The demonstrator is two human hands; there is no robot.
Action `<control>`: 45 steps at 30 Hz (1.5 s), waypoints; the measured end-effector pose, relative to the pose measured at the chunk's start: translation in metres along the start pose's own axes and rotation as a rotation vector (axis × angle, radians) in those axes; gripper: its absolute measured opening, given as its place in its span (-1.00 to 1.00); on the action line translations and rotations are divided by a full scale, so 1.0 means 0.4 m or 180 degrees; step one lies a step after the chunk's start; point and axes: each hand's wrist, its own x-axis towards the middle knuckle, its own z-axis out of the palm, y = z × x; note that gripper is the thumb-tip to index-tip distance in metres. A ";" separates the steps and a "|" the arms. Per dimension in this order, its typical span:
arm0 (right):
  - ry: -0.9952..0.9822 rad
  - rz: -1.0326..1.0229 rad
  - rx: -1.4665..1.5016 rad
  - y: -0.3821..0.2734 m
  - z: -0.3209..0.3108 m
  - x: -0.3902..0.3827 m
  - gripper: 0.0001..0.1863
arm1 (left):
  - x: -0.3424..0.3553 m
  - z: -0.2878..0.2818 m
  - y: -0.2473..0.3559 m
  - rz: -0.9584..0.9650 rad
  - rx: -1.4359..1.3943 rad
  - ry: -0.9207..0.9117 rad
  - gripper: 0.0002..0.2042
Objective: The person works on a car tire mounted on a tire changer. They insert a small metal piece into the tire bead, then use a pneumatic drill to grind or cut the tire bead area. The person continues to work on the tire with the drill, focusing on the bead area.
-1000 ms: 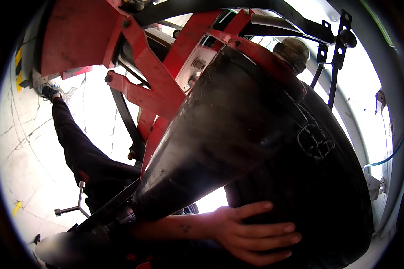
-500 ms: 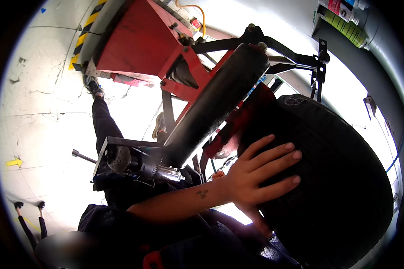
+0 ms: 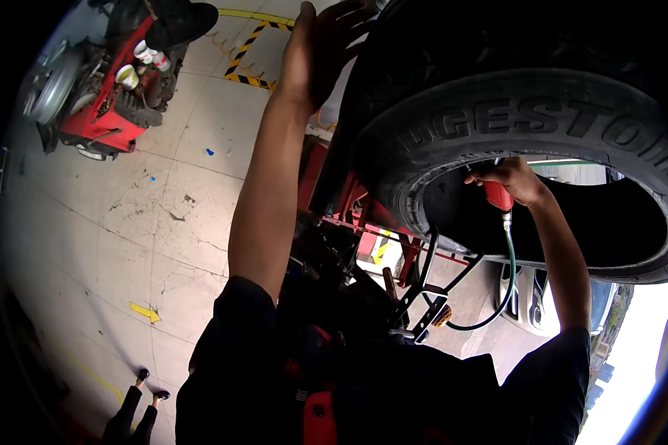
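Observation:
A large black tyre [image 3: 497,111] fills the upper right, its sidewall and round opening facing me. My left hand [image 3: 326,52] is raised at the tyre's left side, fingers stretched out, holding nothing. It is at the tread, but contact is hard to make out in the shadow. At the opening's upper edge, my right hand [image 3: 516,180] grips a red handheld air tool [image 3: 499,196]. The tool's tip points at the tyre's inside and is lost in the dark. From its lower end a green air hose [image 3: 511,259] curves down and left.
Black metal bars [image 3: 429,297] of a stand lie below the tyre, with red framework [image 3: 356,200] behind. A red machine [image 3: 104,122] carrying cups [image 3: 127,77] stands at upper left, beside a silver wheel rim [image 3: 56,89]. A person's legs [image 3: 130,404] show at lower left. A white car [image 3: 531,300] is parked beyond.
The view has swung round, bringing the tyre's sidewall and opening into sight. My left hand, earlier lying on the tyre, is now farther up. My right hand and the air tool now show.

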 end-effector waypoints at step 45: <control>0.0113 -0.0870 0.0735 0.061 -0.024 0.012 -0.38 | 0.276 0.382 0.038 -0.0823 0.3117 -0.0507 -0.46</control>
